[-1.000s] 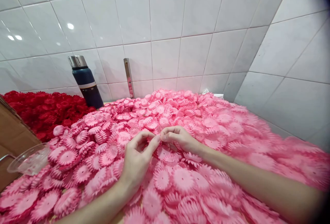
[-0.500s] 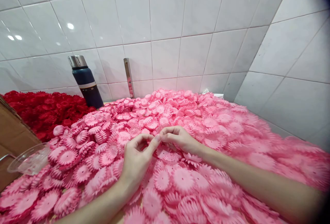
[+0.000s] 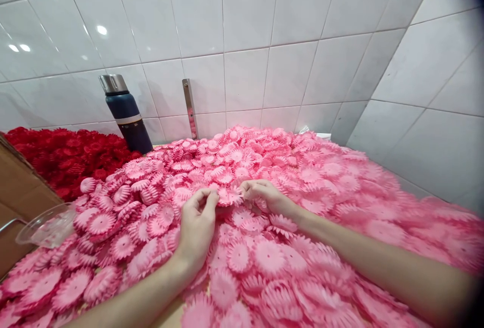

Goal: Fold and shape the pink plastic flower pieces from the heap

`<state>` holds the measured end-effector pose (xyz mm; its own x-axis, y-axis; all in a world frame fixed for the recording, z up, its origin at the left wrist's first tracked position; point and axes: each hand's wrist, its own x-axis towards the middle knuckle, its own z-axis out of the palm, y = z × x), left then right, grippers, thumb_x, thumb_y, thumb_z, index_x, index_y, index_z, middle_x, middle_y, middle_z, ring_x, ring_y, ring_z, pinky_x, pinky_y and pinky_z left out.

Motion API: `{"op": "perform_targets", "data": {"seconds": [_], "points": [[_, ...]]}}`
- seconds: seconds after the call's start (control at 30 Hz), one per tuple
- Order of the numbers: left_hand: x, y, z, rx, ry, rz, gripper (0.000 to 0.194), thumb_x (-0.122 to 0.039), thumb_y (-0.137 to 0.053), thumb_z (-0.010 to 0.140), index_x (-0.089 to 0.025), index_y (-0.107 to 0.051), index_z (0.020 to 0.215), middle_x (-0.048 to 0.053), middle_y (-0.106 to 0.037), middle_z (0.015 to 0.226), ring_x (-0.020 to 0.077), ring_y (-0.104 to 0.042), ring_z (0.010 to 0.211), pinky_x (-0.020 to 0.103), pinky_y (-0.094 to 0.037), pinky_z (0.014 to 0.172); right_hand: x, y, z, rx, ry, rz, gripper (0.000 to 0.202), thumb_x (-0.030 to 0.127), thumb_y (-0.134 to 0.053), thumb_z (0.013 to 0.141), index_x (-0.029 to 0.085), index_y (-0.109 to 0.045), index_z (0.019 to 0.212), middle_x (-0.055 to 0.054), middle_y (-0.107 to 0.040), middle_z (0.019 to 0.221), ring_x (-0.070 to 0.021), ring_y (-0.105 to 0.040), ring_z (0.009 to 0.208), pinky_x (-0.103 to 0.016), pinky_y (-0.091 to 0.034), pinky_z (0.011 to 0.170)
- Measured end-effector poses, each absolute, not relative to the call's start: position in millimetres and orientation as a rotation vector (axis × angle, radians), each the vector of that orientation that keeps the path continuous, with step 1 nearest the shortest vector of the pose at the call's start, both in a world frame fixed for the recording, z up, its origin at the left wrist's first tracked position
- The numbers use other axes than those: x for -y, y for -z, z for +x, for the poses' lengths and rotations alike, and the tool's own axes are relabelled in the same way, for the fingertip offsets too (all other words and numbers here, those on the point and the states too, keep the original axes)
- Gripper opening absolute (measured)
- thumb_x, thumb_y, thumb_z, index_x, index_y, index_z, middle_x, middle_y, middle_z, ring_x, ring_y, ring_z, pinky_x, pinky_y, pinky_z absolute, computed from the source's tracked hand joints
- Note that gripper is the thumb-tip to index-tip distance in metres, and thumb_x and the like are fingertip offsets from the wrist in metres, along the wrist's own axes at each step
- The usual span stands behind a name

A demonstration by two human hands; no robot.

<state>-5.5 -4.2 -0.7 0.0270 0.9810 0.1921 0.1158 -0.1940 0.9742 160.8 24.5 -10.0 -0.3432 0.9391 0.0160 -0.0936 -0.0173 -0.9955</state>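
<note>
Pink scalloped petal discs point(image 3: 269, 259) lie in a wide heap under and around both hands. My left hand point(image 3: 198, 222) is pinched, thumb against fingers, at the left edge of a pink petal piece point(image 3: 229, 196). At that piece's right edge, my right hand point(image 3: 260, 193) pinches with thumb and forefinger. The piece spans the gap between the two hands, just above the heap. Its outline blends with the discs behind it.
A dark blue bottle point(image 3: 128, 116) stands at the back left beside a red petal pile point(image 3: 68, 156). At the left are a cardboard box point(image 3: 22, 192) and a clear plastic lid point(image 3: 49, 227). A metal strip point(image 3: 189, 109) is upright against the tiled wall point(image 3: 245, 78).
My hands have moved apart from touching fingertips, the left going left and the right going right. A pink petal piece now shows between them. The view has shifted slightly.
</note>
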Motion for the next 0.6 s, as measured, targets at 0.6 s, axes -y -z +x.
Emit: {"op": "perform_targets", "data": {"seconds": [0.6], "points": [[7.8, -2.2, -4.3, -1.156, -1.327, 1.569, 0.015, -0.03, -0.059, 0.082, -0.016, -0.065, 0.08, 0.003, -0.067, 0.082, 0.0155, -0.06, 0.079, 0.025, -0.046, 0.075, -16.3, 7.1, 156.8, 1.347, -1.436, -0.802, 0.029, 0.042, -0.07, 0.071, 0.016, -0.057, 0.068, 0.003, -0.052, 0.058, -0.0069, -0.043, 0.047, -0.02, -0.034, 0.044]]}}
